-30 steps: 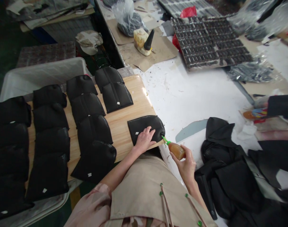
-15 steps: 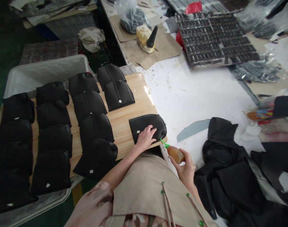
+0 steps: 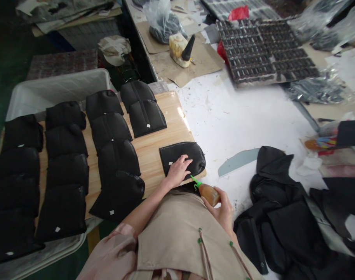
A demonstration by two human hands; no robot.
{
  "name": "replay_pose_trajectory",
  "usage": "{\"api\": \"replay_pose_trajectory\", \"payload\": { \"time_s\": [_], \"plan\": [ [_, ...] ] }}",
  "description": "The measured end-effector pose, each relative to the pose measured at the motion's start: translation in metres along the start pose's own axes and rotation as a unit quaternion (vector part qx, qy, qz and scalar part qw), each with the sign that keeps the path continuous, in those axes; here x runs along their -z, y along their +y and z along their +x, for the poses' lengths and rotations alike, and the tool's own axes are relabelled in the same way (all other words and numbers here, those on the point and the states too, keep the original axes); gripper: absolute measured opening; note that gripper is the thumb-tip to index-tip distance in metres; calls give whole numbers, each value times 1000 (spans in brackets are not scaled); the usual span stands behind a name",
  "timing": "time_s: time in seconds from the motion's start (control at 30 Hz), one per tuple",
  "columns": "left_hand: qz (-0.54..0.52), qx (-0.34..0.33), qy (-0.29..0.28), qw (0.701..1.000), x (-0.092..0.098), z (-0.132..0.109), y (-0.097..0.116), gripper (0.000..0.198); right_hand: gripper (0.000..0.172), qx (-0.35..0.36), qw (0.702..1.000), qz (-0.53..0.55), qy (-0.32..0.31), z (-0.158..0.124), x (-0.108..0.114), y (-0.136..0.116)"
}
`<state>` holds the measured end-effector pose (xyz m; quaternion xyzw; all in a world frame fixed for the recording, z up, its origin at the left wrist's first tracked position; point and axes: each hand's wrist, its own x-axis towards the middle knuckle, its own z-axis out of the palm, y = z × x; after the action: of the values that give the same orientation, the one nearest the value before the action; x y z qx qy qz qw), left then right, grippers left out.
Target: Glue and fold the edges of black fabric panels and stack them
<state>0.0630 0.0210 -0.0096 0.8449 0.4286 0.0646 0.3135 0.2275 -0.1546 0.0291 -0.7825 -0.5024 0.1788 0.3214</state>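
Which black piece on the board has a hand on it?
The black piece at the board's right corner, under the left hand; the others lie in columns.

Pouches (image 3: pixel 180 149) on board (image 3: pixel 150 149), bin (image 3: pixel 63 84) beneath, fabric heap (image 3: pixel 291 217) right, slotted tray (image 3: pixel 267 52) behind

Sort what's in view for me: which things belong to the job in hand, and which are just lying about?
In the job:
- black piece under the left hand
- green-tipped bottle in the right hand
- wooden board beneath the piece

Apparently just lying about:
- grey offcut
- dark gridded panel
- pale cap
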Motion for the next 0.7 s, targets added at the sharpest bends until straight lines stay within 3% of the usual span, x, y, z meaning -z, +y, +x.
{"api": "replay_pose_trajectory", "payload": {
  "time_s": [0.4,0.7],
  "plan": [
    [-12,8,-23,1000,8,2,0,51,48,26,1000,5,-1,-3,-6,-1],
    [-32,-20,-39,999,16,4,-7,43,48,0,1000,21,-7,-4,-5,-12]
  ]
}}
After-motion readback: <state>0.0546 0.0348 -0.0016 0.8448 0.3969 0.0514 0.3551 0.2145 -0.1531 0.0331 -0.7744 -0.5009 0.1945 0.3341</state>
